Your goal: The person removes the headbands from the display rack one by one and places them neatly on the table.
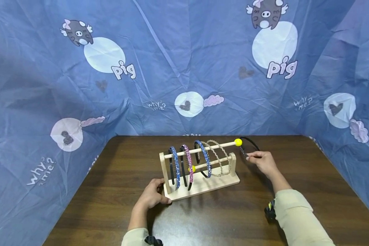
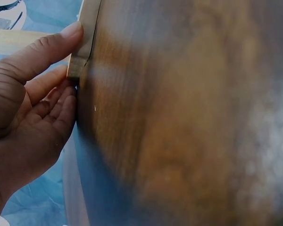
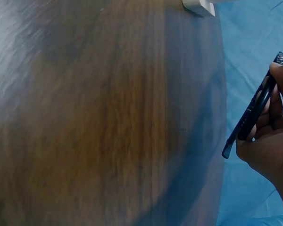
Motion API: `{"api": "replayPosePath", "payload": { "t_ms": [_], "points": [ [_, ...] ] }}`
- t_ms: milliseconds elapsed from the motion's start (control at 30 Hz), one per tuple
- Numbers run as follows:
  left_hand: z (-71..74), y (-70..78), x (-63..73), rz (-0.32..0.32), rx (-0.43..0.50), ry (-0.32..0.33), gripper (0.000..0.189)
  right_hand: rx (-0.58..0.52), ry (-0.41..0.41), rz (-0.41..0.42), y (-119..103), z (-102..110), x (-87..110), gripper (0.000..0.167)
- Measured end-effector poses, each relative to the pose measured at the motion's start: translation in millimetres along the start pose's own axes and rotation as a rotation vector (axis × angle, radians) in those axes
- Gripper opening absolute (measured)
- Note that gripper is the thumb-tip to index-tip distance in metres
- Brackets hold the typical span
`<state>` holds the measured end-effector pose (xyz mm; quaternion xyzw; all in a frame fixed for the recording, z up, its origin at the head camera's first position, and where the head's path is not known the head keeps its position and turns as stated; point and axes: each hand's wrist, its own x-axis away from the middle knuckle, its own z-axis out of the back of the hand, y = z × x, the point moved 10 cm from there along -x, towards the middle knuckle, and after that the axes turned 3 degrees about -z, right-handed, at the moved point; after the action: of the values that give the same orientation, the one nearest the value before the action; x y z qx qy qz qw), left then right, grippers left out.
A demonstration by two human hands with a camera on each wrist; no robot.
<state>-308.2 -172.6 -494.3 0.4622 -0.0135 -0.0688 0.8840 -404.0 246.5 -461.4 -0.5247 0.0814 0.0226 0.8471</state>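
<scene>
A wooden headband stand (image 1: 204,187) has two rods, one above the other, each with a yellow ball at its end. On its upper rod hang a blue glittery headband (image 1: 176,167), a pink one (image 1: 188,160), a second blue one (image 1: 206,159) and beige braided ones (image 1: 216,155). My left hand (image 1: 150,194) holds the left end of the stand's base, thumb and fingers about its edge. Just beyond the upper rod's yellow ball (image 1: 238,142), my right hand (image 1: 264,164) pinches a black headband (image 3: 257,108) by its side. Part of that headband passes behind the ball in the head view.
The stand rests on a dark brown wooden table (image 1: 110,205). A blue cloth (image 1: 160,68) with pig prints hangs behind the table and along both sides. The table's far edge lies a short way behind the stand.
</scene>
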Motion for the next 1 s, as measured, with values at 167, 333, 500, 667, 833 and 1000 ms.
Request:
{"api": "replayPosePath", "payload": {
  "t_ms": [167, 333, 500, 667, 833, 1000],
  "points": [
    [-1.1, 0.9, 0.6, 0.006, 0.015, -0.006, 0.077, 0.014, -0.052, 0.007, 4.0, -13.0, -3.1, 0.017],
    [-0.6, 2.5, 1.6, 0.003, 0.019, -0.007, 0.076, 0.049, -0.094, 0.004, 6.1, -22.4, -5.5, 0.019],
    [-0.5, 2.9, 1.1, -0.001, 0.018, -0.005, 0.075, 0.070, -0.144, -0.032, 12.5, -28.4, -6.0, 0.021],
    [0.2, 4.2, 1.6, 0.004, 0.020, -0.002, 0.075, 0.122, -0.176, -0.036, 15.4, -33.7, -6.4, 0.019],
    [0.7, 5.8, 2.0, 0.004, 0.018, -0.003, 0.076, 0.184, -0.207, -0.014, 15.1, -40.0, -5.0, 0.015],
    [-1.7, 2.7, 1.7, 0.007, 0.019, -0.006, 0.077, 0.238, -0.205, 0.003, 15.1, -41.0, -3.3, 0.013]
  ]
}}
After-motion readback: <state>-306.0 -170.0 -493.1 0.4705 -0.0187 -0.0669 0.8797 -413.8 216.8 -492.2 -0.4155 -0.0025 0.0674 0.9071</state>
